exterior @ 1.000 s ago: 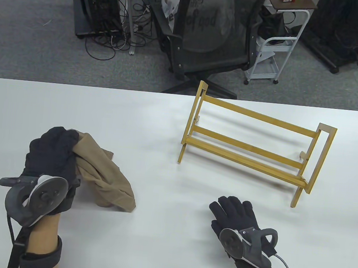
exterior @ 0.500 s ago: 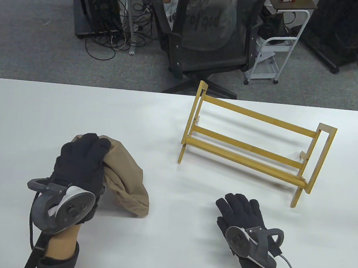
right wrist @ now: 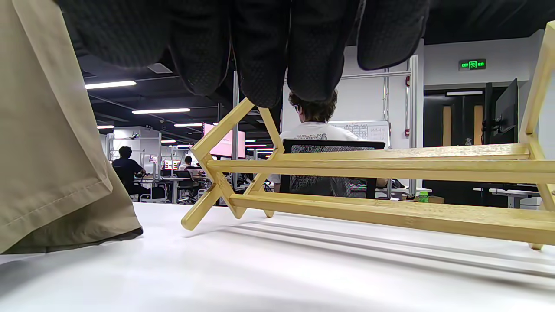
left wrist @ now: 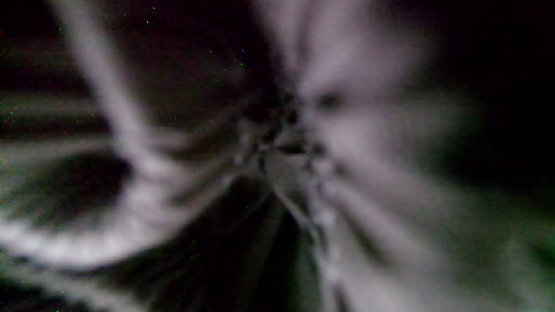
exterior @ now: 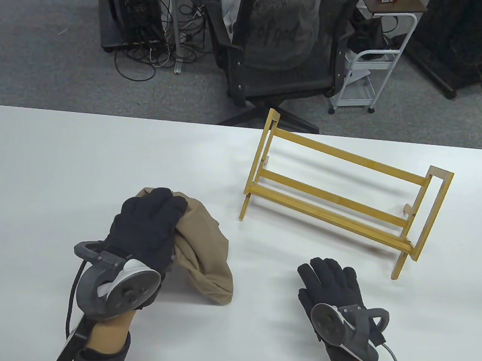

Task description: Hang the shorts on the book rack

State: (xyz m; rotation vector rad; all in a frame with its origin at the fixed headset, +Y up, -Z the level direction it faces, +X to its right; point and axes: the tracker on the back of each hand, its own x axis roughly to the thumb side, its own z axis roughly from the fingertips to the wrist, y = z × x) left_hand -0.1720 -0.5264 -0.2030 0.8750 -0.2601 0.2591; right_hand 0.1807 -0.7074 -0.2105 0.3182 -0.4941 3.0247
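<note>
The tan shorts [exterior: 207, 249] hang bunched from my left hand [exterior: 148, 223], which grips them at the top; their lower end touches the white table [exterior: 58, 152]. They also show in the right wrist view [right wrist: 52, 143] at the left. The wooden book rack [exterior: 341, 193] stands at the right middle of the table, also seen in the right wrist view [right wrist: 368, 182]. My right hand [exterior: 333, 281] lies flat and empty on the table in front of the rack, fingers [right wrist: 260, 47] stretched out. The left wrist view is dark and blurred.
A black office chair [exterior: 278, 44] and a white cart [exterior: 368, 73] stand beyond the table's far edge. A person sits in the chair. The table's far edge runs just behind the rack.
My left hand has carried the shorts to the right, toward the rack and the table's middle. My right hand has shifted slightly to the right and nearer.
</note>
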